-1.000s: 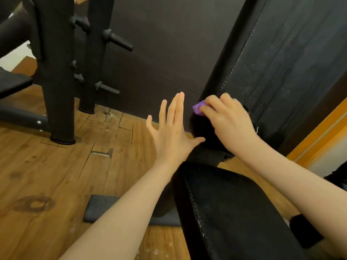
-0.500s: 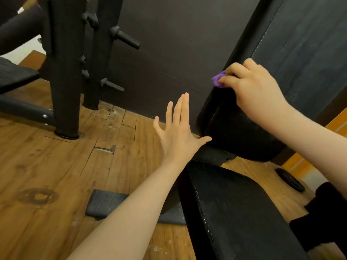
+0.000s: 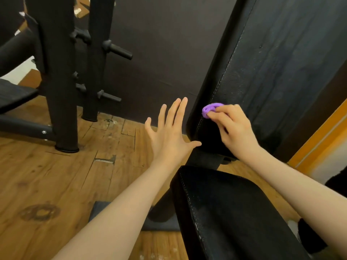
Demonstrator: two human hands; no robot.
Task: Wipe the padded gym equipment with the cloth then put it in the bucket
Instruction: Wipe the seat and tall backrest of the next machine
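My right hand (image 3: 233,129) pinched the small purple cloth (image 3: 212,109), bunched against the back pad (image 3: 281,68)'s stitched edge at two o'clock from my spread, empty left hand (image 3: 169,136); it seemed soft, light, best gripped by its folds.

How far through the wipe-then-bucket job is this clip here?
Mid-wipe. The right hand presses the purple cloth on the back pad along its stitched edge; the left hand hovers open. Pale streaks on the pad suggest some wiping is done. No bucket in view, so that step remains.
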